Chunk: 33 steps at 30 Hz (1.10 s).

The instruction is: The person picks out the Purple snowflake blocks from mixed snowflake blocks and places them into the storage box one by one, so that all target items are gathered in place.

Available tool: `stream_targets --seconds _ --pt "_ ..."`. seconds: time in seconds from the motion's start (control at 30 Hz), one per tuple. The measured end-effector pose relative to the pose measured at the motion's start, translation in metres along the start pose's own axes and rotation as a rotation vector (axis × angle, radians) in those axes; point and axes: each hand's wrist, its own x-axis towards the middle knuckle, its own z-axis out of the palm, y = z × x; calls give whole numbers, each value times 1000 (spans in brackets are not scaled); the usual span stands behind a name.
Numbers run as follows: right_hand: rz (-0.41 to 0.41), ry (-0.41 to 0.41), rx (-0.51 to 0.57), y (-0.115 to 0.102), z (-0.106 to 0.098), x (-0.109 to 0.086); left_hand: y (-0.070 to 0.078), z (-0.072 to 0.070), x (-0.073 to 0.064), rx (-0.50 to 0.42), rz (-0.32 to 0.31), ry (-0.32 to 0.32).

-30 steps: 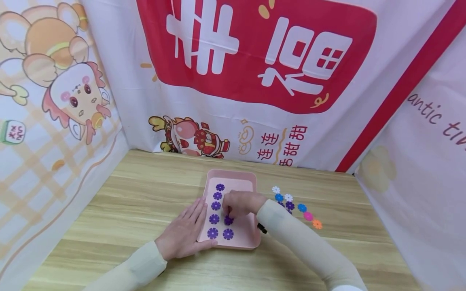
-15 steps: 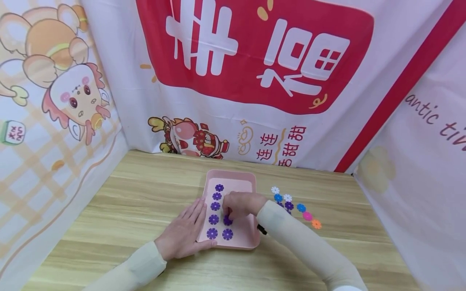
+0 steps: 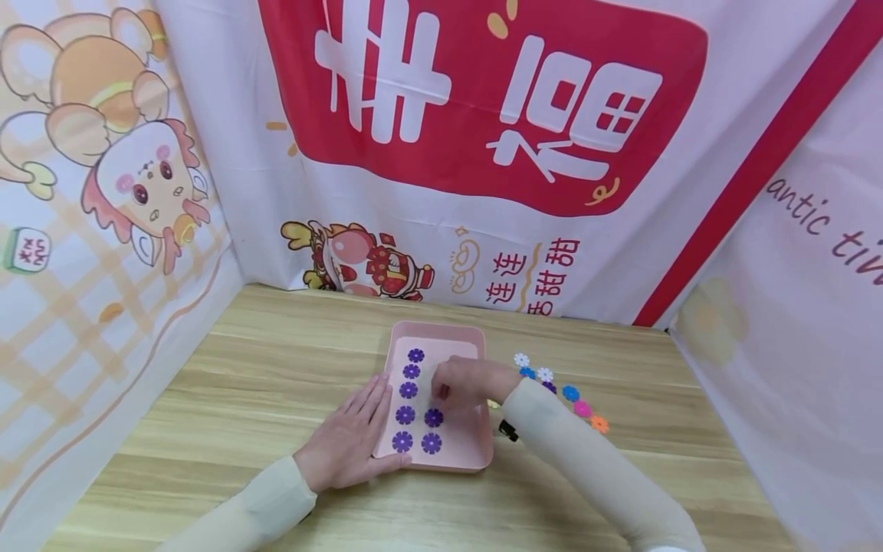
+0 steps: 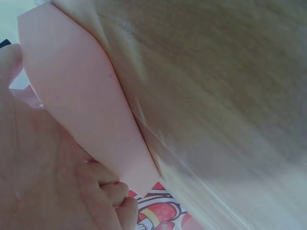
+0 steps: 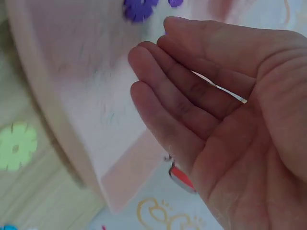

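Note:
A shallow pink tray [image 3: 471,441] stands on the wooden table. Inside, purple snowflake discs lie in two columns: several in the left column [image 3: 405,415] and two in the right, a front disc [image 3: 431,443] and one behind it [image 3: 433,418]. My left hand [image 3: 352,441] rests on the tray's left side, fingers extended along the rim and thumb at the front corner. Over the tray, just behind the right column, hovers my right hand [image 3: 461,382]. In the right wrist view its loosely bent fingers [image 5: 177,105] hold nothing; thumb and forefinger tips are close together.
Right of the tray lie loose discs: white [image 3: 522,359], blue [image 3: 571,393], pink [image 3: 582,409] and orange [image 3: 599,424]. A yellow-green disc [image 5: 18,146] is beside the tray wall. The right forearm covers part of this group. Printed cloth [image 3: 441,176] hangs behind the table.
My right hand has let go of the second disc in the right column and drawn slightly back and to the right. The left hand has stayed on the tray.

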Motion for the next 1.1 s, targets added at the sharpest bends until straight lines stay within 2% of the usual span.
stream_targets --seconds 0.13,0.23,0.37,0.5,0.6,0.77,1.1 --pt "-40 61 4 18 -12 -17 0 -1 0 -15 -9 -14" --pt "-38 113 16 37 -19 -36 0 -2 1 -18 -12 -25" --pt "3 174 14 64 -25 -64 0 -2 1 -14 -7 -21" --pt "52 183 27 87 -27 -89 1 -2 1 -5 -3 -10" --pt "70 189 33 103 -20 -103 1 -2 1 0 -2 -15" --pt "109 194 56 127 4 -115 2 -1 1 -16 -11 -28" --pt "189 289 85 161 39 -116 1 -1 0 -14 -15 -23"
